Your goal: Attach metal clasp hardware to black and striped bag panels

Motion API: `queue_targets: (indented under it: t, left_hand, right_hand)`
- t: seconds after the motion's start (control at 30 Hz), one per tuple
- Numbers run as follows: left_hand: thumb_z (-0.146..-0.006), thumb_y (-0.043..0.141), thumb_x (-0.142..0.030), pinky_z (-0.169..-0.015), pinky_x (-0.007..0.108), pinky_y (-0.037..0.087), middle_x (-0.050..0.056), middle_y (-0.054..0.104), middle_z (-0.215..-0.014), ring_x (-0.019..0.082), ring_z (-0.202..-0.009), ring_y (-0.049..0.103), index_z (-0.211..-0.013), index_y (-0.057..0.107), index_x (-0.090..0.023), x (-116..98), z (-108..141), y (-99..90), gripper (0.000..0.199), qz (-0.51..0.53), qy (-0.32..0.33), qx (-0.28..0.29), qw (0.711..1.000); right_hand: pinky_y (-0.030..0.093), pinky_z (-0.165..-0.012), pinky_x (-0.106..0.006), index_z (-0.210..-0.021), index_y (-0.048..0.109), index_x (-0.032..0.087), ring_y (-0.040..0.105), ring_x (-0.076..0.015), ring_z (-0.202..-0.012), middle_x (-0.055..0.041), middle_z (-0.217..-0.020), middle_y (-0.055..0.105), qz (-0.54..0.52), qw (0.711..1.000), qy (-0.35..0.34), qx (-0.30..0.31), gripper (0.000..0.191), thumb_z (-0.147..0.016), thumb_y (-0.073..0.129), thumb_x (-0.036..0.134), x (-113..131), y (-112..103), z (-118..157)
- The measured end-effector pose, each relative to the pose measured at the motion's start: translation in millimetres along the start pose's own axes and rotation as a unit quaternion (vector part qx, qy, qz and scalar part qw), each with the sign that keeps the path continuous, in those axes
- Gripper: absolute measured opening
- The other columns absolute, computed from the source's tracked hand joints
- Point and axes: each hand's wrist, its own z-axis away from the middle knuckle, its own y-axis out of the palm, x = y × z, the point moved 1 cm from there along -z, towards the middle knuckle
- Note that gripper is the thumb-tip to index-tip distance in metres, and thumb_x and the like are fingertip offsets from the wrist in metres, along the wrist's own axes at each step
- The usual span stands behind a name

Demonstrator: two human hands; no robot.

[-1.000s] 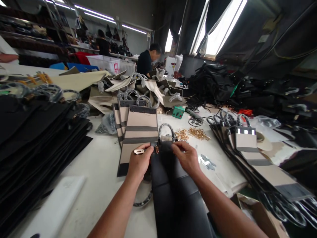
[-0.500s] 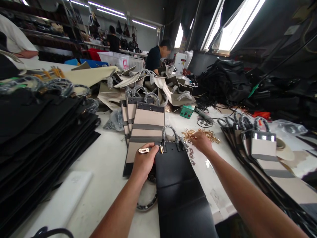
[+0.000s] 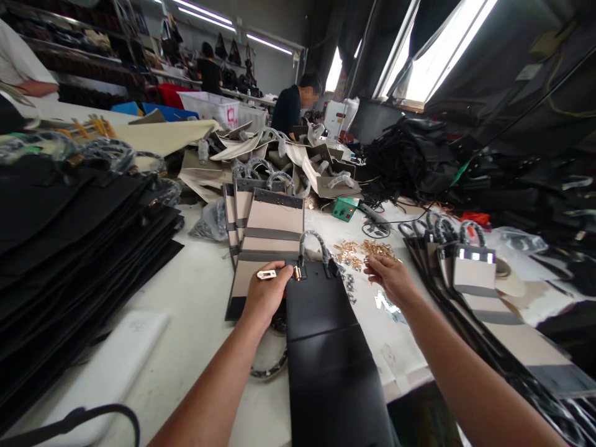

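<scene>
My left hand [image 3: 263, 297] is closed on the upper left corner of a black bag panel [image 3: 328, 347], its thumb lying beside a small gold fitting [image 3: 297, 272]. A flat gold metal piece [image 3: 266, 274] shows at the same hand's fingers. The panel carries a plastic-wrapped handle [image 3: 313, 238] at its top edge. My right hand [image 3: 390, 278] is over the table near a loose heap of gold fittings [image 3: 350, 253], fingers drawn together; whatever they pinch is too small to make out. Beneath its wrist lie shiny silver pieces [image 3: 386, 305].
Black bag panels [image 3: 69, 248] are stacked at left, beside a white block [image 3: 116, 360]. Beige-lined panels [image 3: 275, 214] stand behind my left hand, more [image 3: 475, 268] at right. A green box [image 3: 344, 209] sits farther back. A person [image 3: 287, 107] works beyond.
My right hand has drawn back from the gold heap, toward me and slightly right. My left hand keeps its hold on the bag panel. The whole view has shifted slightly.
</scene>
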Motion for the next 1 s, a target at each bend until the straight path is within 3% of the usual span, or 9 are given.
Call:
queue_targets:
  t: [0.27,0.33,0.5,0.63,0.73,0.83,0.93,1.0]
  left_hand:
    - [-0.075,0.074,-0.047,-0.048,0.023,0.041,0.001,0.072,-0.069,0.017,-0.059,0.064,-0.087,0.072,-0.020,-0.2,0.9,-0.1,0.030,0.001,0.000,0.009,1.000]
    - [-0.075,0.074,-0.047,-0.047,0.023,0.041,0.001,0.071,-0.068,0.016,-0.057,0.062,-0.085,0.071,-0.020,-1.9,2.3,0.0,0.029,0.005,0.001,0.014,1.000]
    - [-0.075,0.074,-0.047,-0.047,0.023,0.041,0.000,0.068,-0.065,0.015,-0.055,0.059,-0.084,0.071,-0.020,-4.0,3.6,0.4,0.029,0.006,0.006,0.019,1.000]
    - [-0.074,0.075,-0.047,-0.046,0.023,0.040,-0.002,0.066,-0.063,0.015,-0.054,0.059,-0.082,0.071,-0.021,-1.6,2.2,0.8,0.027,0.010,0.000,0.020,1.000]
    - [-0.073,0.076,-0.047,-0.046,0.023,0.039,-0.002,0.067,-0.063,0.015,-0.054,0.059,-0.083,0.070,-0.021,1.0,1.4,0.4,0.028,0.008,-0.002,0.015,1.000]
    - [-0.075,0.075,-0.048,-0.048,0.023,0.040,-0.002,0.067,-0.066,0.016,-0.057,0.060,-0.085,0.071,-0.021,2.4,1.4,-0.2,0.028,0.009,0.000,0.023,1.000]
    - [-0.077,0.074,-0.047,-0.049,0.023,0.040,-0.001,0.067,-0.068,0.016,-0.059,0.060,-0.086,0.071,-0.021,1.3,1.2,0.0,0.028,0.012,0.004,0.031,0.999]
    - [-0.076,0.074,-0.047,-0.050,0.024,0.041,-0.001,0.067,-0.068,0.016,-0.059,0.059,-0.086,0.070,-0.021,-0.6,1.7,0.5,0.029,0.026,0.004,0.027,0.999]
  right_hand:
    - [0.054,-0.068,-0.030,-0.100,0.070,0.018,0.071,-0.0221,-0.088,-0.0091,-0.100,0.073,-0.087,0.992,0.025,0.087,0.044,-0.078,0.079,0.055,18.3,40.8,48.5]
    - [0.054,-0.071,-0.032,-0.102,0.072,0.019,0.069,-0.0235,-0.092,-0.0090,-0.102,0.074,-0.048,0.993,0.000,0.108,0.042,-0.080,0.076,0.055,17.5,54.3,58.7]
    - [0.050,-0.082,-0.037,-0.099,0.080,0.023,0.066,-0.0237,-0.092,-0.0052,-0.095,0.075,0.125,0.984,-0.088,0.094,0.034,-0.081,0.073,0.050,10.7,71.3,66.3]
    - [0.048,-0.068,-0.032,-0.105,0.079,0.021,0.064,-0.0191,-0.071,-0.0025,-0.081,0.073,0.119,0.984,-0.054,0.123,0.037,-0.084,0.069,0.049,13.7,72.6,65.0]
    - [0.049,-0.069,-0.032,-0.110,0.077,0.021,0.067,-0.0198,-0.072,-0.0021,-0.078,0.073,0.111,0.984,-0.030,0.135,0.040,-0.084,0.068,0.050,17.0,77.0,66.7]
    - [0.049,-0.071,-0.032,-0.104,0.078,0.021,0.067,-0.0210,-0.073,-0.0013,-0.074,0.072,0.124,0.987,-0.035,0.096,0.038,-0.080,0.073,0.050,16.0,82.9,67.6]
    - [0.050,-0.069,-0.033,-0.094,0.076,0.021,0.067,-0.0217,-0.070,-0.0010,-0.071,0.071,0.115,0.992,-0.055,0.006,0.032,-0.077,0.072,0.048,15.3,82.8,63.4]
    - [0.051,-0.074,-0.036,-0.098,0.075,0.020,0.069,-0.0243,-0.077,-0.0036,-0.077,0.073,0.101,0.991,-0.063,-0.057,0.035,-0.079,0.066,0.048,17.2,78.6,58.1]
